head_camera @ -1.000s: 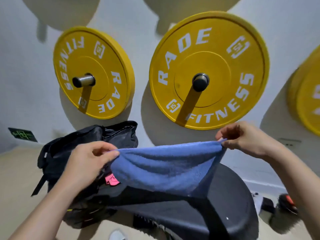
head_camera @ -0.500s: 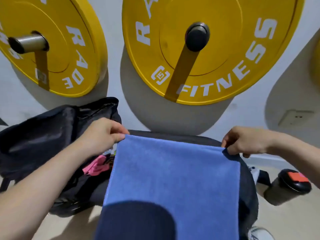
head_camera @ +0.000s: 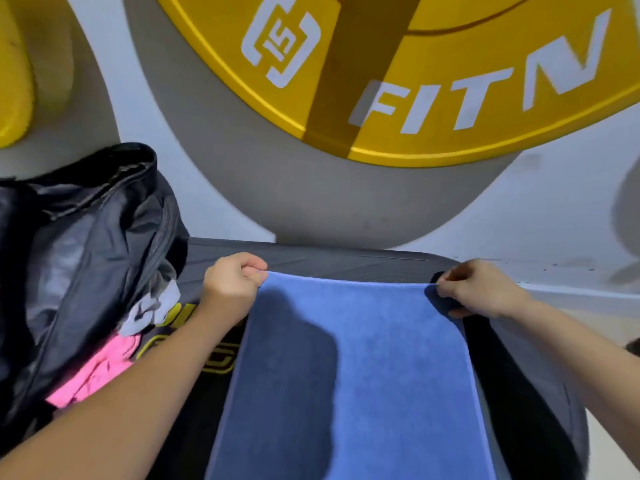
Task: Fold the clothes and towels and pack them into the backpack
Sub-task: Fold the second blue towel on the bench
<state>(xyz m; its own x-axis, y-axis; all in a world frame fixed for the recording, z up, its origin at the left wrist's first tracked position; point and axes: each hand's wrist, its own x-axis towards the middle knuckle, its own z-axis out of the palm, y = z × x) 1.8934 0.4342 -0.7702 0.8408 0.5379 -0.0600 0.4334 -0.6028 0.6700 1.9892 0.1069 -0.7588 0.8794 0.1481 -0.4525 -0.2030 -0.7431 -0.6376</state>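
2 far corners of blue terry towel sit just short of far edge of black padded bench; bare strip at 12 o'clock. Grip: left hand pinches 10 o'clock corner, right hand pinches 2 o'clock corner, fingers curled. Towel lies flat between hands, running to 6 o'clock. Open black fabric backpack at 9 o'clock.

A pale wall fills the upper frame. A large yellow plate lettered "FITN" hangs at upper right, with a round grey shadow beneath it. A second plate shows at the left edge. Below lies a dark table, with beige floor at right.
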